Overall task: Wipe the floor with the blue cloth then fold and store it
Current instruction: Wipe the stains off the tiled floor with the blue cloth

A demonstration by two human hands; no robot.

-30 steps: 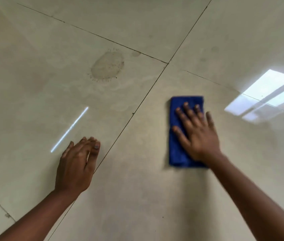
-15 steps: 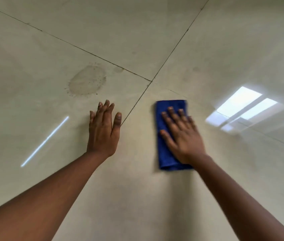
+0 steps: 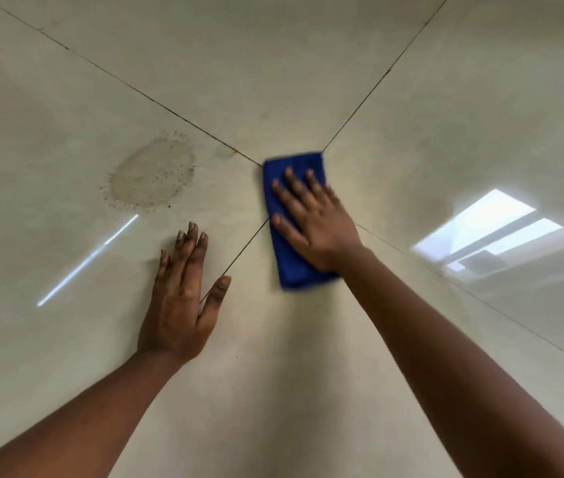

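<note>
A folded blue cloth (image 3: pixel 291 270) lies flat on the glossy beige tile floor (image 3: pixel 273 391), right where four tiles meet. My right hand (image 3: pixel 311 222) presses down on the cloth with fingers spread, covering its middle. My left hand (image 3: pixel 184 298) rests flat on the tile to the left of the cloth, palm down, holding nothing. A brownish oval stain (image 3: pixel 153 174) with speckled edges sits on the left tile, beyond my left hand and left of the cloth.
Dark grout lines (image 3: pixel 370 94) cross under the cloth's far end. A bright window reflection (image 3: pixel 494 232) shines on the right tile, and a thin streak of light (image 3: pixel 87 260) lies on the left tile.
My right hand has pushed the cloth forward to the tile junction, closer to the stain. My left hand has shifted from the lower left to just left of the cloth and now lies flat.
</note>
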